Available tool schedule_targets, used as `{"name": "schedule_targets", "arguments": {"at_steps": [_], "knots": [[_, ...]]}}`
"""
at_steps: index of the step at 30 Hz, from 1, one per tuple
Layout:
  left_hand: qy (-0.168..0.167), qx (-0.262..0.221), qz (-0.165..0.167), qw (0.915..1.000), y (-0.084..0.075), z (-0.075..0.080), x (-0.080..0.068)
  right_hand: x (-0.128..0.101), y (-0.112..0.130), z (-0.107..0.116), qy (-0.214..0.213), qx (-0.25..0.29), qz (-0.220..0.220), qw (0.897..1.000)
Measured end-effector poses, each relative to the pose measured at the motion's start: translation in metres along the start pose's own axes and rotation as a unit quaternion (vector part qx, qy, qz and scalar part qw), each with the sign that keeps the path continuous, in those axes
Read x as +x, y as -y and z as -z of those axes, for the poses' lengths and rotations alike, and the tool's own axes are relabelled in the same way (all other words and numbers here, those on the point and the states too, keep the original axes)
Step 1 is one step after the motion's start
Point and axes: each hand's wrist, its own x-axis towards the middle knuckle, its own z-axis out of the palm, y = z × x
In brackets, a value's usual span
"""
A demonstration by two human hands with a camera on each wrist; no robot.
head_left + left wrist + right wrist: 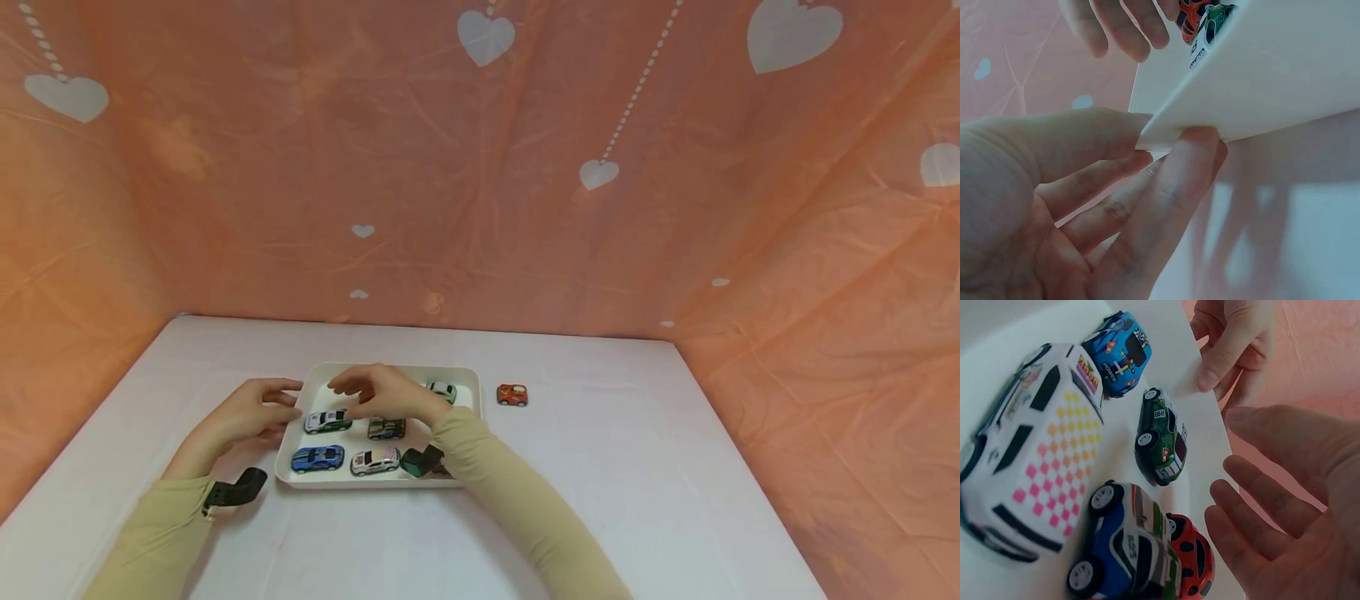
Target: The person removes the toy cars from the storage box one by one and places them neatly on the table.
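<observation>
My left hand [243, 412] pinches the left rim of a white tray [322, 485], digits on both sides of its edge in the left wrist view. Over the tray's left half hovers my right hand [393, 392], fingers loosely spread and holding nothing. Below it in the tray are a white-and-green toy car [327, 421], a blue toy car [317, 458], a white toy car with pink checks [375, 461] and a multicoloured toy car [387, 428]. A red toy car with black spots [1194, 556] is mostly hidden behind my right hand in the head view.
Right of the tray, a red toy car [512, 395] stands on the white table [637, 483]. Another white toy car [442, 391] sits at the tray's back right. An orange curtain with hearts [420, 183] hangs behind the table and along both sides.
</observation>
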Motion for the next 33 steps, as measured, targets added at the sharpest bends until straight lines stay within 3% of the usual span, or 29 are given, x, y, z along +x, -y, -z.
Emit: {"name": "schedule_targets", "arguments": {"at_steps": [16,33], "knots": [[0.006,-0.025,-0.014,0.9996,0.004,0.001,0.002,0.011,-0.001,-0.012,0.024,-0.032,-0.015,0.999],[0.008,-0.020,-0.018,0.9996,0.003,0.001,0.001,0.016,0.007,-0.020,0.048,-0.067,-0.015,0.996]]}}
